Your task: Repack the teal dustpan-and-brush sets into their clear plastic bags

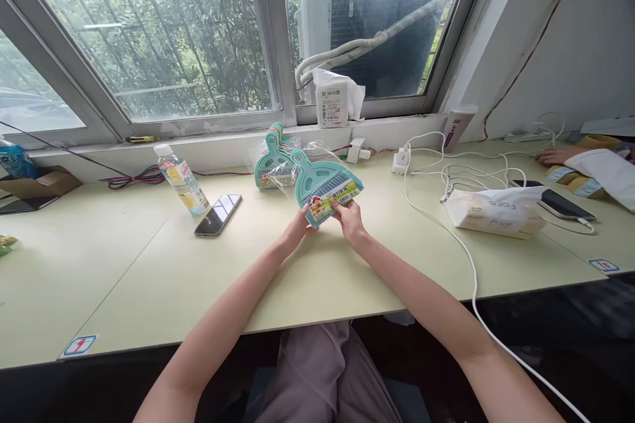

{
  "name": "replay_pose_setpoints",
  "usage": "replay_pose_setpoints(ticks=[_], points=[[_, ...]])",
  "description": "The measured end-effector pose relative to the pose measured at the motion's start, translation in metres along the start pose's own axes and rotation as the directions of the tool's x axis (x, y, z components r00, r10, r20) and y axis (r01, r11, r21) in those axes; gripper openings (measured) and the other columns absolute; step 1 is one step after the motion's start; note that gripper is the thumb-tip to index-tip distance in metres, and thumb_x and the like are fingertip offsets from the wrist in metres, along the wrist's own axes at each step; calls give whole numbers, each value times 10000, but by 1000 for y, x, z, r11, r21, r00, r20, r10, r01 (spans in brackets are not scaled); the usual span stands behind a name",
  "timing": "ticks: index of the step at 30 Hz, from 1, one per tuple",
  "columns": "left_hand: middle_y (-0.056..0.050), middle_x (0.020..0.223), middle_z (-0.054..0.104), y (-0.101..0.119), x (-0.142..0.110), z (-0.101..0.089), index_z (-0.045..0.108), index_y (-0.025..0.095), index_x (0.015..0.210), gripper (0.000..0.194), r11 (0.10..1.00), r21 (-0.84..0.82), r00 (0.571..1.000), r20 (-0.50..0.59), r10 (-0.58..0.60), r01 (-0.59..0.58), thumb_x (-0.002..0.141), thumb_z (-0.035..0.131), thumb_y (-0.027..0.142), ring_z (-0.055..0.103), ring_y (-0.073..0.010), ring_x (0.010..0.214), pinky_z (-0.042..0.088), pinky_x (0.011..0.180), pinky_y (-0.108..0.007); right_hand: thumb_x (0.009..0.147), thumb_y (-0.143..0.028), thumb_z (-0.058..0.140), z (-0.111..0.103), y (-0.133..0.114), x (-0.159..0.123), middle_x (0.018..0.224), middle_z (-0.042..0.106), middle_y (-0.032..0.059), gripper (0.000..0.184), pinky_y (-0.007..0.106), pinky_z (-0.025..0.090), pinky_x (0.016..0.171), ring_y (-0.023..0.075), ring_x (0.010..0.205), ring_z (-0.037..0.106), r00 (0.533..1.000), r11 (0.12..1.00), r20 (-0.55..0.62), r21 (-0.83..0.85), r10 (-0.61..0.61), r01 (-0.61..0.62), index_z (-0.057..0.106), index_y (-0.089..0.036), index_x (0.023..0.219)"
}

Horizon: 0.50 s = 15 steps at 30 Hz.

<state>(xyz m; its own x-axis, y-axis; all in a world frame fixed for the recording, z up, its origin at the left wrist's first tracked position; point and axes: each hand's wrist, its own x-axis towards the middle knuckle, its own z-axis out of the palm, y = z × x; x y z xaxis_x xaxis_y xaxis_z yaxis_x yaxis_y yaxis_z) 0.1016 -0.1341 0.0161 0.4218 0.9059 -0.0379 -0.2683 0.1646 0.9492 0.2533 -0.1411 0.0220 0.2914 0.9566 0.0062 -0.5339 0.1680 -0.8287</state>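
A mint-green mini dustpan (312,175) with a bristled brush and a printed yellow label is held tilted above the table. My left hand (296,230) grips its lower left corner. My right hand (350,219) pinches the lower edge, with a finger lying over the label. Just behind it, against the wall below the window, stands a stack of similar dustpans (274,157) in clear plastic wrap. Their handles show several colours. Part of that stack is hidden by the dustpan in my hands.
Left of my hands are a drink bottle (181,178) and a phone (218,215). To the right lie a tissue pack (496,211), white cables (466,248), a charger (401,160) and a cup (457,127). Another person's hand (555,155) rests at the far right.
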Motion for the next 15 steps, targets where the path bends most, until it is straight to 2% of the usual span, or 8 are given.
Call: replay_pose_setpoints(ticks=[3, 6, 10, 12, 15], points=[[-64, 1273, 632, 9, -1, -3, 586, 247, 1231, 554, 990, -62, 992, -43, 121, -124, 828, 520, 621, 523, -282, 1247, 391, 1027, -435, 622, -248, 838, 1, -1, -1, 1006, 725, 58, 343, 365, 607, 799, 205, 914, 691, 999, 1000, 24, -9, 22, -22, 634, -174, 887], [-65, 1175, 677, 17, -1, -7, 598, 214, 1195, 509, 966, -151, 974, -118, 194, -210, 824, 579, 562, 566, -278, 1188, 422, 1020, -425, 616, -256, 847, 3, 1, -4, 984, 730, 61, 341, 366, 611, 775, 207, 887, 694, 994, 996, 88, -59, 65, -60, 643, -169, 875], [-50, 1071, 706, 15, -2, -8, 610, 201, 1126, 387, 948, -244, 967, -197, 158, -205, 808, 663, 416, 612, -260, 1115, 456, 1008, -419, 608, -258, 853, 5, 7, -8, 955, 731, 66, 343, 377, 607, 776, 204, 862, 692, 994, 994, 86, -96, 66, -58, 639, -158, 858], [-40, 1055, 708, 10, -3, -6, 607, 207, 1119, 371, 948, -251, 969, -200, 146, -195, 794, 691, 367, 622, -245, 1099, 467, 1004, -411, 618, -260, 845, 4, 10, -9, 967, 726, 65, 349, 377, 604, 780, 199, 861, 690, 998, 996, 36, -80, 43, -40, 629, -160, 873], [-44, 1070, 703, 5, -4, -1, 600, 207, 1133, 426, 960, -221, 976, -174, 134, -171, 767, 727, 383, 625, -245, 1096, 482, 987, -405, 637, -261, 827, 3, 14, -11, 985, 718, 71, 345, 374, 603, 774, 201, 867, 687, 999, 996, -20, -86, 30, -32, 618, -161, 892]])
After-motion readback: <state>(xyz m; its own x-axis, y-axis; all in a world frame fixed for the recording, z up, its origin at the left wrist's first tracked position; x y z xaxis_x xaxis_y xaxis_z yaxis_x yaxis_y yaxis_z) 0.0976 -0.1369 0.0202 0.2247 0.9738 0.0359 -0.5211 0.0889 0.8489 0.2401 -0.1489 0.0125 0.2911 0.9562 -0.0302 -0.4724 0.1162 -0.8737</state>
